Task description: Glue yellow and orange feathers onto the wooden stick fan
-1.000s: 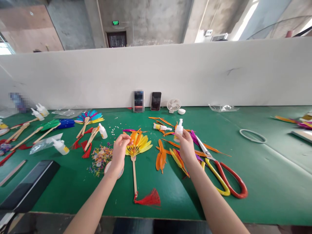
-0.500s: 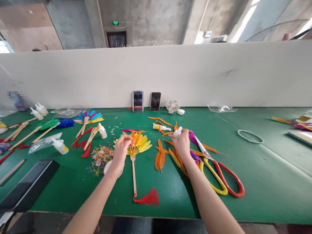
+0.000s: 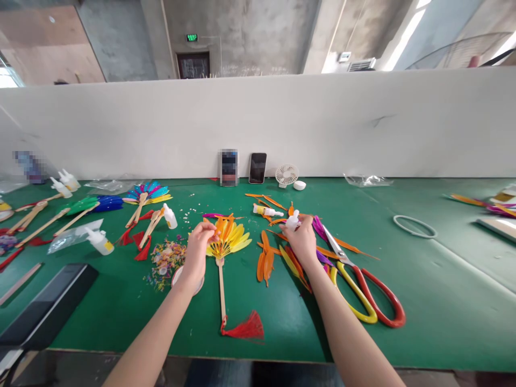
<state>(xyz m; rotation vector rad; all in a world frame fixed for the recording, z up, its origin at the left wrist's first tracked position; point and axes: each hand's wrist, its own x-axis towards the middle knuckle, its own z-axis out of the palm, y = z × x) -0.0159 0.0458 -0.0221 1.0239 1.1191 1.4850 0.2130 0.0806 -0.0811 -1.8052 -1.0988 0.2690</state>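
Note:
A feather fan [image 3: 236, 236] with yellow and orange feathers, a wooden handle and a red tassel [image 3: 245, 326] lies on the green table. At its upper left my left hand [image 3: 198, 248] is closed in a pinch, with an orange feather [image 3: 224, 226] at the fingertips; part of the feather is hidden. My right hand [image 3: 303, 237] is closed around a small white glue bottle [image 3: 292, 220], above loose orange and purple feathers. Orange feathers [image 3: 265, 260] lie between my hands. Large scissors [image 3: 355, 269] with one yellow and one red handle lie beside my right forearm.
Colourful bits [image 3: 167, 260] are heaped beside a small round container [image 3: 197, 285], partly behind my left wrist. Another glue bottle [image 3: 268, 210] lies beyond the feathers. Finished-looking fans [image 3: 147, 193] and upright bottles [image 3: 99, 240] stand left. Phones [image 3: 257, 168] and a small electric fan [image 3: 286, 174] line the partition.
My left hand has shifted very slightly at the feather fan. The glue bottle in my right hand has moved a little left and down.

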